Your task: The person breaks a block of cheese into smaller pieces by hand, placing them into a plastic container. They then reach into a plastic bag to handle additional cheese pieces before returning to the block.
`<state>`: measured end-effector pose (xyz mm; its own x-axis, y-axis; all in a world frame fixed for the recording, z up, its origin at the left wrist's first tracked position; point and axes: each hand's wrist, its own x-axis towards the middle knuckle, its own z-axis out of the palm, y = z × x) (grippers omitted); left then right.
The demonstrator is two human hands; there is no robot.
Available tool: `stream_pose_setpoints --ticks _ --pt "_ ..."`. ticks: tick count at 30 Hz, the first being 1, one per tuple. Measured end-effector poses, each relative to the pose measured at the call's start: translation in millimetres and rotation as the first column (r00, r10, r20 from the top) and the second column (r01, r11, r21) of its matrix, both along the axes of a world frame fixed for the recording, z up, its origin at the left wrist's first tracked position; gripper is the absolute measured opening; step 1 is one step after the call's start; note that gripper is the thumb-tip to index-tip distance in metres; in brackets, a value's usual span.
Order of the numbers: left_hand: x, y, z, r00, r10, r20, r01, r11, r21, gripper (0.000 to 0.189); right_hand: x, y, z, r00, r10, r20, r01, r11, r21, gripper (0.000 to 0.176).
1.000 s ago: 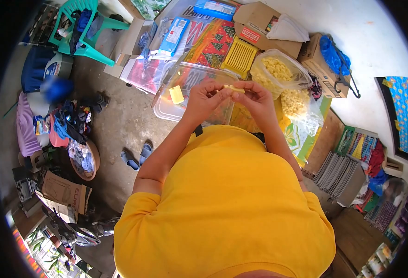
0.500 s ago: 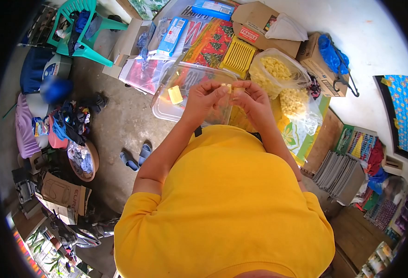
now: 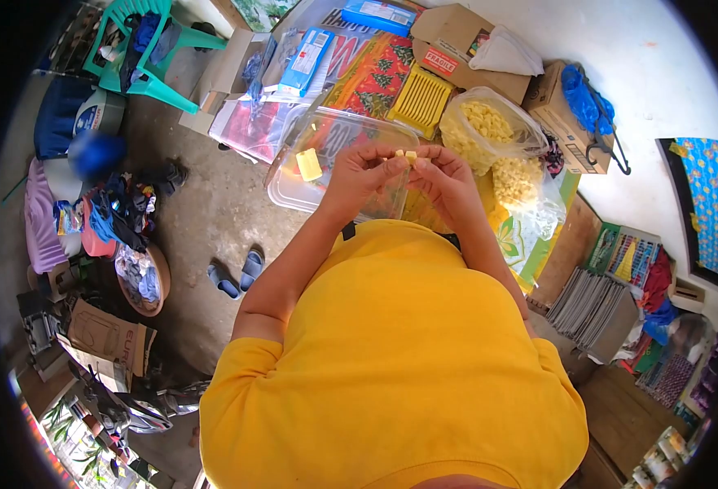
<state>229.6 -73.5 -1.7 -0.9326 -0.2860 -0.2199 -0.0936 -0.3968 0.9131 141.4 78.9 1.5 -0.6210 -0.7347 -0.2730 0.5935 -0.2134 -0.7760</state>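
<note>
My left hand [image 3: 364, 175] and my right hand [image 3: 446, 175] meet above a clear plastic tub [image 3: 287, 198], each pinching a small yellow piece [image 3: 410, 156] between thumb and fingers. The pieces sit side by side at the fingertips. Inside the tub, left of my left hand, lies a larger yellow block [image 3: 308, 165]. Beyond my hands is a yellow slotted tray [image 3: 421, 99]. To the right, an open clear bag [image 3: 487, 122] holds many yellow pieces, with another bag of small pieces [image 3: 517, 181] nearer me.
Blue boxes [image 3: 305, 61] and a cardboard box marked fragile [image 3: 448, 41] stand at the table's back. A green chair [image 3: 151, 69] is at the far left. Slippers [image 3: 237, 273] lie on the floor. A wire rack [image 3: 587, 306] stands at the right.
The fingertips have shifted slightly, and two small yellow pieces now show more clearly between them. The view has moved a little.
</note>
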Motion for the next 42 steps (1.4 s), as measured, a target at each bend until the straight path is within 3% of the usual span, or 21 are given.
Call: stream_pose_setpoints --ticks 10,22,28,36,42 --pt "-1.6 0.6 -0.6 0.997 -0.017 -0.08 0.01 0.996 -0.091 0.014 -0.3 -0.8 3.7 0.984 0.066 0.168 -0.042 0.988 -0.146 0.016" --pt "-2.2 0.3 0.8 0.996 -0.028 -0.089 0.018 0.993 -0.117 0.011 2.1 -3.0 5.7 0.992 0.036 0.121 -0.024 0.995 -0.101 0.02" --pt "-3.1 0.8 5.2 0.997 -0.02 -0.078 0.013 0.996 -0.091 0.01 5.1 -3.4 4.6 0.995 0.034 -0.095 -0.033 0.999 0.011 0.027" --pt "-2.1 -2.0 0.7 0.996 -0.044 -0.074 0.038 0.996 -0.08 0.016 3.0 -1.8 1.0 0.999 0.027 -0.029 -0.027 1.0 -0.015 0.025" --pt "-0.3 -4.6 6.1 0.997 -0.08 -0.001 0.08 0.996 0.038 0.011 2.7 -2.2 5.1 1.0 0.023 -0.004 -0.024 1.0 -0.015 0.024"
